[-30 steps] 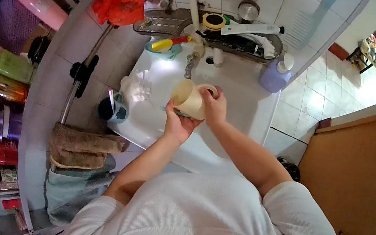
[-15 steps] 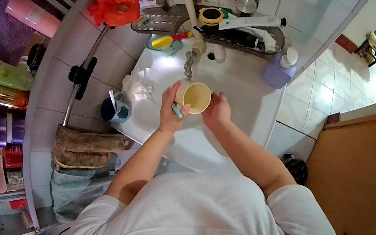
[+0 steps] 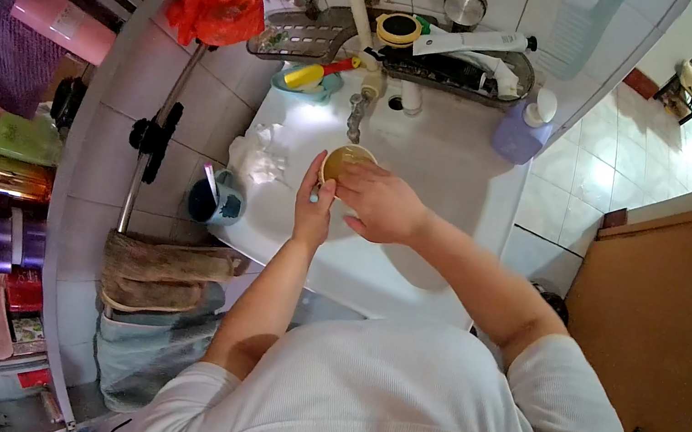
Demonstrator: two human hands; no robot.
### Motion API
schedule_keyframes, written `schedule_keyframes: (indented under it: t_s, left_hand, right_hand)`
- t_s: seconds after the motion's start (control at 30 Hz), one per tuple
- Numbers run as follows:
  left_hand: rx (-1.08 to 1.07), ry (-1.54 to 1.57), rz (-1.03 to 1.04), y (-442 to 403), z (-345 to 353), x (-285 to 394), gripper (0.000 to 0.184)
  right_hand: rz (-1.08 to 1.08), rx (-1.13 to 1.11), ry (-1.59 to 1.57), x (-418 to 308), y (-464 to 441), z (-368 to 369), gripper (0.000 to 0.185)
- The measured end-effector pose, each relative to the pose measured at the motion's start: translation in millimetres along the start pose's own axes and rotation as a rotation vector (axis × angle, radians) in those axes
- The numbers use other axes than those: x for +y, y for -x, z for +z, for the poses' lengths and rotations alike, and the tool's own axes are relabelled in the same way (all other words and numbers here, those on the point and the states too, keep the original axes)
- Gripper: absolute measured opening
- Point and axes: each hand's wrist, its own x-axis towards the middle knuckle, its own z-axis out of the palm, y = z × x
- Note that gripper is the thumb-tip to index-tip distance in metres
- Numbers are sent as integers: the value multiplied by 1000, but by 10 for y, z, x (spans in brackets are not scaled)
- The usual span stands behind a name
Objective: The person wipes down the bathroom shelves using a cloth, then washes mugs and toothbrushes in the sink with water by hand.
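Note:
Over the white sink [image 3: 453, 189], just below the tap [image 3: 356, 116], my left hand [image 3: 315, 215] is closed around a small pale cup [image 3: 343, 158] with a yellowish inside. A short light-blue stick-like piece [image 3: 315, 192] shows by the left thumb; its kind cannot be made out. My right hand [image 3: 385, 204] lies across the cup's mouth, its fingers stretched out over or into the opening and the thumb apart. Its fingertips are partly hidden inside the rim.
A purple pump bottle [image 3: 524, 132] stands at the sink's right back corner. Behind the tap is a rack [image 3: 471, 85] with tubes. To the left are a blue mug [image 3: 223, 204], a crumpled white thing [image 3: 264, 155] and hanging towels [image 3: 159, 276].
My right hand has moved from beside the cup to over its mouth. The cup has shifted slightly left and towards the tap, still in my left hand.

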Motion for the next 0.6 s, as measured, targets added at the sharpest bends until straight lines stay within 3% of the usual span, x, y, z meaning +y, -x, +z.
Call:
schedule_keyframes:
  t_s: [0.07,0.17,0.2,0.27,0.43,0.53,0.6]
  left_hand:
    - [-70,-128,10,1,-16,-90,54]
    - [-103,-384,65,10,49,-29,53]
    - [-116,-553,125,17,61,18,54]
    - [-157,-736,254,-6,-37,-72,57]
    - [-116,-578,11,91,-76,-53,55]
    - [-165,-482,-12,82,-207,-207,53]
    - [-214,-504,9,40,-270,-270,52]
  right_hand:
    - [-83,-282,192,8,-210,-67,31]
    - [217,-1087,218,-90,-541,-129,24]
    - [255,-1212,222,-80,-548,-62,30]
    - [329,-1236,143,-99,-487,70,32]
    - [325,-1351,54,-230,-510,110,29]
    - [356,-1230,46,-272,-387,103,25]
    - [210,-1110,48,-128,-130,272,25]
